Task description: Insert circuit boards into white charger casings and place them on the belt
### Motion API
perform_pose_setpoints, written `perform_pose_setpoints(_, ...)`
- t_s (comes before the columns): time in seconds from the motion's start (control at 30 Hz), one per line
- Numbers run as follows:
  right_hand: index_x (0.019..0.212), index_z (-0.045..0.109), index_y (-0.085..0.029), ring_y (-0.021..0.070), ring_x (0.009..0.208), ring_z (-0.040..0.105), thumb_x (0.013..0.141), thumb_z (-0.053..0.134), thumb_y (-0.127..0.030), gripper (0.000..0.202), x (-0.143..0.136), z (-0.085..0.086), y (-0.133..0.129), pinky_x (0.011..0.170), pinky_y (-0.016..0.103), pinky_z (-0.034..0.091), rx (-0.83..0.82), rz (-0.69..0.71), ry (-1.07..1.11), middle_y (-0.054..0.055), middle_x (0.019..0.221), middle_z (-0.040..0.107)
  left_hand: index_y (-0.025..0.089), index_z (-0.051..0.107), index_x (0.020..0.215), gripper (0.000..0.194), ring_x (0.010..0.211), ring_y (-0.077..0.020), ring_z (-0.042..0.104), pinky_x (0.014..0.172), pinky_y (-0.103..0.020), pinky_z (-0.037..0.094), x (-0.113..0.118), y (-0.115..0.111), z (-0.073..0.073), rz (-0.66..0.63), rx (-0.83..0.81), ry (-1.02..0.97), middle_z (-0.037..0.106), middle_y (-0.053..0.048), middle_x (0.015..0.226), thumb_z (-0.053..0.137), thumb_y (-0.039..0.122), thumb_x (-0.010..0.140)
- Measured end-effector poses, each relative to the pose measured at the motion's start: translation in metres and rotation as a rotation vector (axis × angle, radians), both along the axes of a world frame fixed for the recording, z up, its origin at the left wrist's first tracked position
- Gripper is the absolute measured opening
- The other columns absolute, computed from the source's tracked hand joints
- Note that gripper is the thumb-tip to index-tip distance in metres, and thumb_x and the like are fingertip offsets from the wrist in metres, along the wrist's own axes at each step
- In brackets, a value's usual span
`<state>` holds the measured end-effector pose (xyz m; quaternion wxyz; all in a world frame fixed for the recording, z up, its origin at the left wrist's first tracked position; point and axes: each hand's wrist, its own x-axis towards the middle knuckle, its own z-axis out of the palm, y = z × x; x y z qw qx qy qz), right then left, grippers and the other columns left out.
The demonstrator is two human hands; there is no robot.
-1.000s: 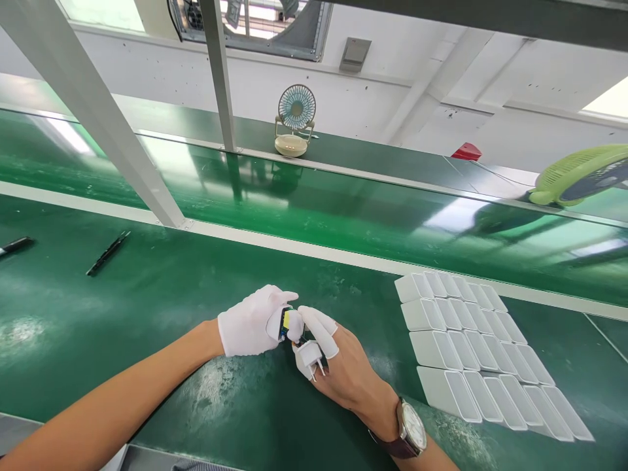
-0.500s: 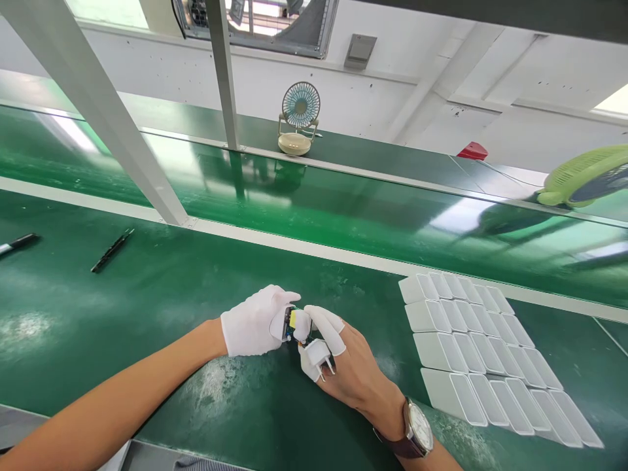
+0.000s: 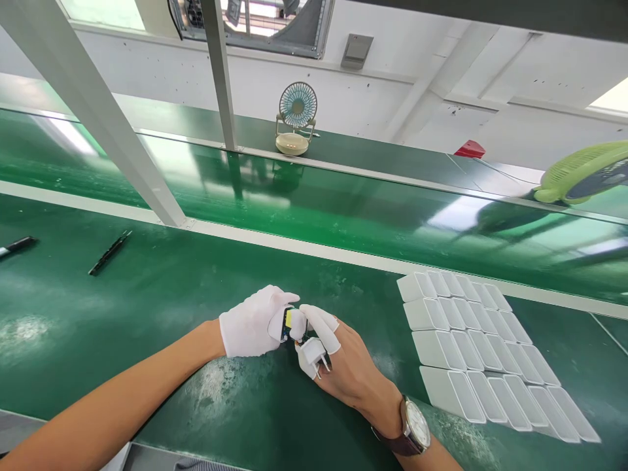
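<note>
My left hand (image 3: 255, 324), in a white glove, is closed around a small circuit board (image 3: 287, 323) with a yellow component; the glove hides part of it. Just right of it, my right hand (image 3: 326, 350) wears white covers on its fingers and pinches the board's other side. A white plug piece (image 3: 314, 352) with two metal pins is also held in my right hand, its pins pointing down. Both hands nearly touch, above the green table (image 3: 235, 405).
Rows of white open cases (image 3: 483, 356) lie at the right. Two dark pen-like tools, one a black screwdriver-like tool (image 3: 110, 253), lie at the left. A small fan (image 3: 296, 118) and a green fan (image 3: 583, 173) stand behind; a slanted metal post (image 3: 103, 104) rises at the left.
The view has shifted slightly, so the surroundings sit a little further left. Both hands keep nearly the same hold on the board and plug piece.
</note>
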<state>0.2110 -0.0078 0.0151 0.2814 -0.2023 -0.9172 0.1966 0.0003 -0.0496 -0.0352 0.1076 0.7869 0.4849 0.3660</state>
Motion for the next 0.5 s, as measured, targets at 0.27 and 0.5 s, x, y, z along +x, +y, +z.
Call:
perform_pose_setpoints(0.27,0.132,0.048,-0.022,0.0207,0.084,0.067,0.087,0.049,-0.008,0.047,0.002,-0.004,0.000,0.074,0.034,0.060,0.000,0.006,-0.043,0.008,0.100,0.066,0.018,0.050,0.124,0.047,0.083,-0.0221,0.065,0.075,-0.038,0.057,0.001,0.001,-0.003,0.003,0.009,-0.054,0.063,-0.010,0.098,0.061,0.016,0.079)
perform_pose_setpoints(0.5,0.146,0.038,-0.020,0.0242,0.099,0.068,0.088,0.049,-0.008,0.060,0.006,-0.013,0.000,0.085,0.040,0.061,-0.003,0.007,-0.050,0.012,0.113,0.067,0.023,0.063,0.105,0.031,0.083,-0.0233,0.068,0.073,-0.037,0.057,0.000,0.007,0.010,-0.054,-0.149,-0.041,0.068,-0.006,0.091,0.063,0.014,0.075)
